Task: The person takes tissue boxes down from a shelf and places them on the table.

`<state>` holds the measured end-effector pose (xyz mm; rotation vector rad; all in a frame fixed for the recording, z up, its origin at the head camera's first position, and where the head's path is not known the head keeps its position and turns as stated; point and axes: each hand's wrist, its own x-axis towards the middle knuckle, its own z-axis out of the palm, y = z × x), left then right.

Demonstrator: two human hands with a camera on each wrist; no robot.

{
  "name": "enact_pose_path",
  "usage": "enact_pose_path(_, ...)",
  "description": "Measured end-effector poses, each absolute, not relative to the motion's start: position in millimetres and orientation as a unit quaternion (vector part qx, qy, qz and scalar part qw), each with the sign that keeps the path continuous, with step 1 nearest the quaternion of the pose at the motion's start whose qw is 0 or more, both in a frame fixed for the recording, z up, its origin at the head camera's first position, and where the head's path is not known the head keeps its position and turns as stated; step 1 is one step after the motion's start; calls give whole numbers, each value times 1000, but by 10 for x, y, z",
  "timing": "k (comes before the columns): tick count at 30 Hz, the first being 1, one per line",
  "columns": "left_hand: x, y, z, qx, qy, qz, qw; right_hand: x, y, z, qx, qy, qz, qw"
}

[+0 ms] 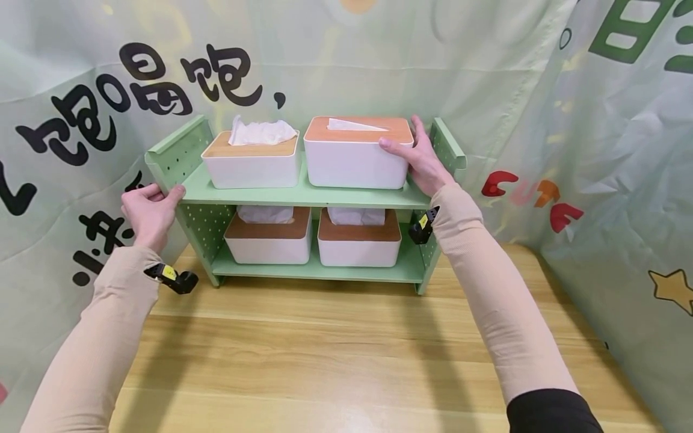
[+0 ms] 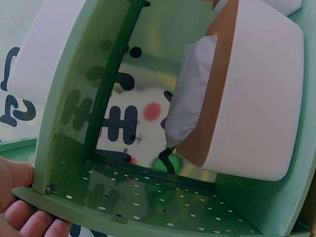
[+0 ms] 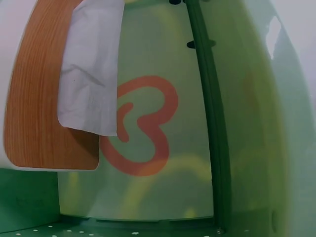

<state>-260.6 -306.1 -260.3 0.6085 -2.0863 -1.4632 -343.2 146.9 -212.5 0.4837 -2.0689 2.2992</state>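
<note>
A green two-tier shelf rack (image 1: 357,196) with perforated side panels stands on the table. My left hand (image 1: 150,213) grips its left side at the upper tier, thumb on the front edge; in the left wrist view, fingers (image 2: 37,223) lie against the side panel's edge. At the right end of the upper tier, my right hand (image 1: 425,159) holds a white tissue box (image 1: 354,165) with a wooden lid, thumb at the front and fingers by its right side. A lower tissue box (image 1: 254,171) sits left of it on that tier. The right wrist view does not show the right hand.
On the lower tier sit two more tissue boxes, one left (image 1: 267,249) and one right (image 1: 359,252), with tissue sticking up. A printed cloth (image 1: 498,90) hangs behind and beside the rack. The wooden table (image 1: 314,349) extends in front.
</note>
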Motion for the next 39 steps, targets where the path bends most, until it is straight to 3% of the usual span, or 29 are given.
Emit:
enact_pose_path(26,-2595,-3065,-2610,216,-773,-539,255,-3473,1447,-2154,166,-667,726,-7)
enact_pose_path(39,-2589,-3055,-2604,215,-769,-542,260,-3481,1424,-2168,199,-674,711,14)
